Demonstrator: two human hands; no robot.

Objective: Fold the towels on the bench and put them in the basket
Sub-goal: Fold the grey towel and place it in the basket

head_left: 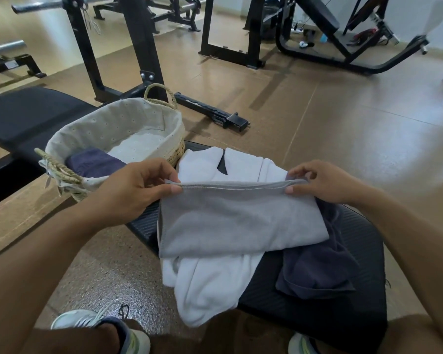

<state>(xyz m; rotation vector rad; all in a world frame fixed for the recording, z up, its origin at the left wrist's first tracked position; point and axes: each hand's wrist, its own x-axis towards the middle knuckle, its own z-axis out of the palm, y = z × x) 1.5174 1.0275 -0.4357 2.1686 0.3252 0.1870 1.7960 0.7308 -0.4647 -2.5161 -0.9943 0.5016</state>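
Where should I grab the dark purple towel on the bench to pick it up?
Grab the crumpled dark purple towel at its bare near corner, coming from the right side. The grey towel, held by the left hand and right hand, covers its far part, so only the near right part is free.

No text, label, brand, no. or sign can be read anywhere in the head view. One small pale plate sits on a black frame (10, 64) at far left, but it is too small and blurred to read.
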